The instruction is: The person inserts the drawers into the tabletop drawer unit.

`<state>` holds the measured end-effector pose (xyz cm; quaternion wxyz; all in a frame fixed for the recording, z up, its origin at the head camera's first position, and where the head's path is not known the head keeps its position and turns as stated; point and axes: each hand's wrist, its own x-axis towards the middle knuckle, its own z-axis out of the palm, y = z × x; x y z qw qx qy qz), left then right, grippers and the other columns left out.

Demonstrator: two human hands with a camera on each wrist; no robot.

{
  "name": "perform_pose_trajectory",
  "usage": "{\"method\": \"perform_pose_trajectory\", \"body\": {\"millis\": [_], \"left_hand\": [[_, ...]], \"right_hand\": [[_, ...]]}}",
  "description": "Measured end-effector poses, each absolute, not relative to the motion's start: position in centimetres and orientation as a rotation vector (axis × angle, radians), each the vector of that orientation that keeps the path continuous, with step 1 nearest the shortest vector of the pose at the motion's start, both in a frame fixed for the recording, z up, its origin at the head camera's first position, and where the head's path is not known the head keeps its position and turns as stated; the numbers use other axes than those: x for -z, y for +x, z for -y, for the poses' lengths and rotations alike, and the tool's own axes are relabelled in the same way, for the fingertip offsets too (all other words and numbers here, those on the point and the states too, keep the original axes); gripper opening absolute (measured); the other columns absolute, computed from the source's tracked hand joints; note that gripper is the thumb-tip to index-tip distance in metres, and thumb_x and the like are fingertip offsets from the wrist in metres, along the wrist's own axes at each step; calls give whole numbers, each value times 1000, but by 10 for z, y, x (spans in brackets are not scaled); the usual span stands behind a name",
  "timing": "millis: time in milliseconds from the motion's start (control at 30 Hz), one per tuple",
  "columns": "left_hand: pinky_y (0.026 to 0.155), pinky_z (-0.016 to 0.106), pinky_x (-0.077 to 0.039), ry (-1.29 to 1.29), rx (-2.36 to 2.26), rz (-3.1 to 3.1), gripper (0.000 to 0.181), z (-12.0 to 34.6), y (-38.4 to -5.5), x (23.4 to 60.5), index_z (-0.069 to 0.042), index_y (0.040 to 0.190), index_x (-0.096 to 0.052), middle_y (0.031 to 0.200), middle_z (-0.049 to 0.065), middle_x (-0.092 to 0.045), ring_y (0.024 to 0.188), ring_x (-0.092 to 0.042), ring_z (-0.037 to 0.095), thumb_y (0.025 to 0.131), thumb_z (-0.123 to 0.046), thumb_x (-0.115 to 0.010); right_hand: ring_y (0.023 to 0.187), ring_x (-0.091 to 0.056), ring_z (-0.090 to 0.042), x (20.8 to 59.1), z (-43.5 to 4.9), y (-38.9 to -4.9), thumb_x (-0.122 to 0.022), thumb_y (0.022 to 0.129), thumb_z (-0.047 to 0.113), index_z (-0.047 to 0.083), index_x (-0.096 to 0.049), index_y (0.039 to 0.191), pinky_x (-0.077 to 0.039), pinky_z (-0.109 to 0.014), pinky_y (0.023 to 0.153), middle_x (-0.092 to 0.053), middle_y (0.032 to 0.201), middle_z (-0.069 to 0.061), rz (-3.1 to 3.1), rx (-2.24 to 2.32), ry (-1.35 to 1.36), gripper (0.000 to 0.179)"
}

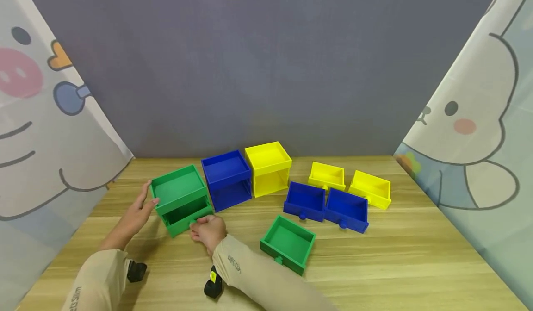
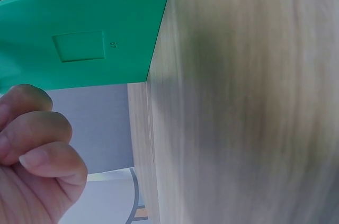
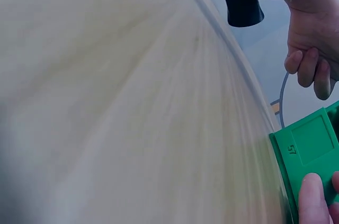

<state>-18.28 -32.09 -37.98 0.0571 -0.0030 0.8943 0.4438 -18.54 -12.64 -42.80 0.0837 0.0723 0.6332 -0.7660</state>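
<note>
A green cabinet (image 1: 178,189) with a recessed top stands at the left, turned at an angle. In its lower opening sits a green drawer (image 1: 179,228) with a small front knob. My right hand (image 1: 211,231) pinches that knob, which its fingers mostly hide. At the cabinet's left side, my left hand (image 1: 135,216) holds the frame, thumb by the front upper edge. The left wrist view has curled fingers (image 2: 39,134) beside the cabinet's flat green side (image 2: 79,57). In the right wrist view, right fingertips (image 3: 312,197) overlap a green panel (image 3: 312,139) with a recessed rectangle.
A blue cabinet (image 1: 226,170) and a yellow cabinet (image 1: 268,156) stand to the right of the green one, fronts uncovered. Loose drawers lie farther right: green (image 1: 289,241), two blue (image 1: 306,200) and two yellow (image 1: 326,174). A grey wall (image 1: 266,70) rises behind.
</note>
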Motion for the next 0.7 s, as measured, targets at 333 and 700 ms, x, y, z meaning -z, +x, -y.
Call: {"method": "perform_pose_trajectory", "body": {"millis": [333,700], "left_hand": [[94,77,-13,-5,-1348,-2711,73,323,-183,378,-25,149,24,151,29,20,130,1,63,103,-47,-29],[94,77,-14,-3,-1338,-2712,74,323,-180,377,-25,148,24,151,28,20,131,1,63,103,-47,-29]], "right_hand": [[54,-67,-23,424,130,-187,-71,74,-13,0,-60,72,-54,-26,50,-64,58,-13,-1978,2291,228,17],[64,-69,-33,401,116,-164,-70,80,-7,-5,-60,100,-55,-30,54,-68,71,-13,-1887,2268,84,23]]}}
